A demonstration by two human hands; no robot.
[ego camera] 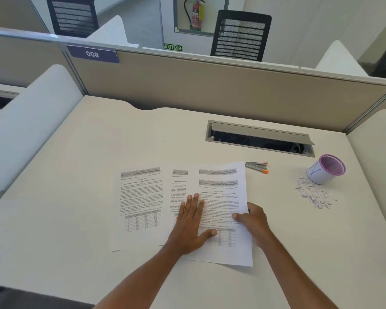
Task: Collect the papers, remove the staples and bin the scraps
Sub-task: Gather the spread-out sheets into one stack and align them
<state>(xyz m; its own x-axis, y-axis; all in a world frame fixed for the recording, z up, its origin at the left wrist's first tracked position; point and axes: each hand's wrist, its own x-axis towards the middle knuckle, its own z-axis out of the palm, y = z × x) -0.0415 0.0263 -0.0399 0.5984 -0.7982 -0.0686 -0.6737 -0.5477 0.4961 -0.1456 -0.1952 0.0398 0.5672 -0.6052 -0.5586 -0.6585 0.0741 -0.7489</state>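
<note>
White printed papers [221, 192] lie fanned across the middle of our pale desk [71, 197], one sheet off to the left, the others overlapping towards the right. Our left hand [191, 226] lies flat on the overlapping sheets, fingers straight and spread, pressing down. Our right hand [254, 221] pinches the right edge of the topmost sheet, thumb on the page; how far the other fingers reach beneath it we cannot tell. Near the papers' far right corner rests a grey staple remover [257, 167] with orange tips. Further right a purple mesh cup [327, 169] stands upright, a heap of paper scraps [313, 195] just beside its base
</note>
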